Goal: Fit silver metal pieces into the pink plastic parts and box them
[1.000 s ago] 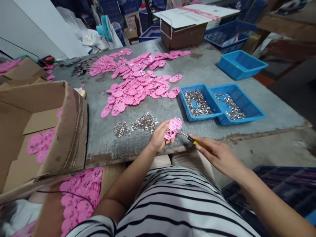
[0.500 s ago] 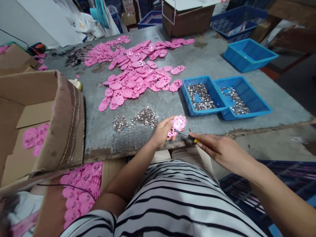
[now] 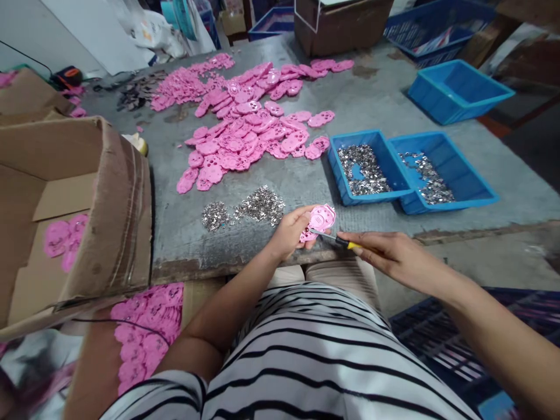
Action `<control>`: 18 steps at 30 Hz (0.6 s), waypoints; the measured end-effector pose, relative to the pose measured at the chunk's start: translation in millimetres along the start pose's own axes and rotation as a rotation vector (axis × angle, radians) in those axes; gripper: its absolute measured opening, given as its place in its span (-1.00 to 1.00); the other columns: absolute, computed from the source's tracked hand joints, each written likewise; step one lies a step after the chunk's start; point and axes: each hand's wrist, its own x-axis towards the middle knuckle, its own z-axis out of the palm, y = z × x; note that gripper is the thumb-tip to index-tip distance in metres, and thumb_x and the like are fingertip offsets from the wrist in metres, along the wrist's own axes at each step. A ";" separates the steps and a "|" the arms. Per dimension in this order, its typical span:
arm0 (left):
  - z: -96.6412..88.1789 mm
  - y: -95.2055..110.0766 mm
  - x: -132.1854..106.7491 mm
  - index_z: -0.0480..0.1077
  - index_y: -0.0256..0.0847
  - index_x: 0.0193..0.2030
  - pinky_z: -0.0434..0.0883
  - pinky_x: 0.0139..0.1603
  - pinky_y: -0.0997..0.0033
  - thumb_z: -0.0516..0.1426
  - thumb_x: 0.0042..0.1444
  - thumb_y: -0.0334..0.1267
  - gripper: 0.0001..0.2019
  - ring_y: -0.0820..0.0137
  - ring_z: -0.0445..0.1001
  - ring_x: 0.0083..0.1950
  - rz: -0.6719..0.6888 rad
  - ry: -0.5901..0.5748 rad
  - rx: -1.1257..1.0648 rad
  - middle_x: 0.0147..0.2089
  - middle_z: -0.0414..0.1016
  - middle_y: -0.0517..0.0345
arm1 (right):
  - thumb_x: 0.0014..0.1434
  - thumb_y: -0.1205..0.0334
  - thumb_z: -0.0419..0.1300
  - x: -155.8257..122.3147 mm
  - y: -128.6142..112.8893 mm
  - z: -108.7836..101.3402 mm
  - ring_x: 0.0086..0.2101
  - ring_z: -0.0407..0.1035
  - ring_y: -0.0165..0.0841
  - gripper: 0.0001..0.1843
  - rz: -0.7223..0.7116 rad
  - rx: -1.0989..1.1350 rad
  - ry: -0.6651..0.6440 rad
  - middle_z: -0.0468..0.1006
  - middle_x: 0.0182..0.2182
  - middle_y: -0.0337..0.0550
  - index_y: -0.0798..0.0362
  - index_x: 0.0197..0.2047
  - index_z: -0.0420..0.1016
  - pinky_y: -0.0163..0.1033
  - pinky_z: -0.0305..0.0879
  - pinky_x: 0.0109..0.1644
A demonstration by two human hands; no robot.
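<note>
My left hand (image 3: 290, 232) is closed around a pink plastic piece (image 3: 322, 218) with a round raised middle, held above the table's front edge. In my right hand (image 3: 389, 254) is a screwdriver (image 3: 345, 241) with a black and yellow handle. Its metal shaft points left, and the tip touches or nearly touches the lower part of the pink piece; exact contact is too small to tell. Just beyond my left hand lie two small heaps of shiny metal bits, a larger heap (image 3: 262, 205) and a smaller heap (image 3: 215, 216).
Pink pieces (image 3: 236, 143) are spread over the grey table (image 3: 184, 233). Two blue trays (image 3: 339, 186) (image 3: 475, 195) with metal bits stand right, another blue tray (image 3: 455, 108) behind them. A cardboard box (image 3: 126, 221) flanks the left; stacked pink pieces (image 3: 144, 335) lie below.
The view has shifted slightly. Both hands keep their holds, and the screwdriver tip stays at the lower part of the pink piece. My right hand's grip on the handle looks slightly turned.
</note>
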 end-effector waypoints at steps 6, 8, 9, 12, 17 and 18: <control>2.0 0.9 0.9 0.38 -0.31 0.04 -0.06 -0.77 0.60 0.15 0.02 -0.03 -0.51 0.59 0.24 -0.76 -0.015 0.017 0.007 -0.48 0.55 0.10 | 0.30 0.01 -0.07 -0.3 14.0 11.2 -0.25 0.52 -0.29 -0.49 0.041 0.126 0.005 0.64 -0.24 -0.08 0.07 0.16 0.43 -0.29 0.41 -0.23; 2.1 1.9 0.9 0.38 -0.30 0.03 -0.08 -0.78 0.59 0.14 0.04 -0.06 -0.54 0.58 0.23 -0.76 -0.016 0.017 0.001 -0.46 0.57 0.07 | 0.29 -0.04 -0.05 0.0 19.3 14.8 -0.33 0.51 -0.32 -0.45 0.063 0.164 0.002 0.64 -0.29 -0.10 0.11 0.15 0.44 -0.30 0.39 -0.28; 2.1 2.4 0.9 0.38 -0.30 0.03 -0.08 -0.78 0.59 0.14 0.05 -0.07 -0.55 0.58 0.24 -0.76 -0.019 0.017 -0.003 -0.46 0.57 0.07 | 0.28 -0.06 -0.05 0.3 21.0 16.1 -0.36 0.50 -0.33 -0.44 0.068 0.182 0.002 0.64 -0.30 -0.10 0.12 0.15 0.44 -0.31 0.38 -0.30; 2.1 2.6 1.0 0.39 -0.30 0.01 -0.08 -0.78 0.60 0.11 0.08 -0.10 -0.59 0.58 0.24 -0.76 -0.019 0.019 -0.020 -0.48 0.56 0.08 | 0.26 -0.09 -0.04 2.0 21.5 16.4 -0.38 0.47 -0.35 -0.41 0.078 0.218 0.010 0.63 -0.28 -0.10 0.13 0.13 0.46 -0.31 0.37 -0.31; 3.6 -1.8 2.5 0.35 -0.25 0.03 0.01 -0.76 0.58 0.13 0.08 -0.12 -0.61 0.54 0.31 -0.72 0.050 0.054 -0.084 -0.42 0.58 0.08 | 0.26 -0.08 -0.05 2.2 12.4 7.0 -0.35 0.48 -0.31 -0.43 0.089 0.181 0.029 0.63 -0.23 -0.06 0.10 0.11 0.48 -0.27 0.36 -0.26; 3.9 -2.6 2.8 0.34 -0.24 0.03 0.07 -0.75 0.57 0.15 0.08 -0.12 -0.61 0.52 0.35 -0.69 0.074 0.069 -0.115 -0.38 0.59 0.06 | 0.26 -0.09 -0.05 1.4 9.8 5.3 -0.38 0.47 -0.32 -0.43 0.109 0.169 0.035 0.63 -0.26 -0.07 0.09 0.12 0.47 -0.27 0.35 -0.28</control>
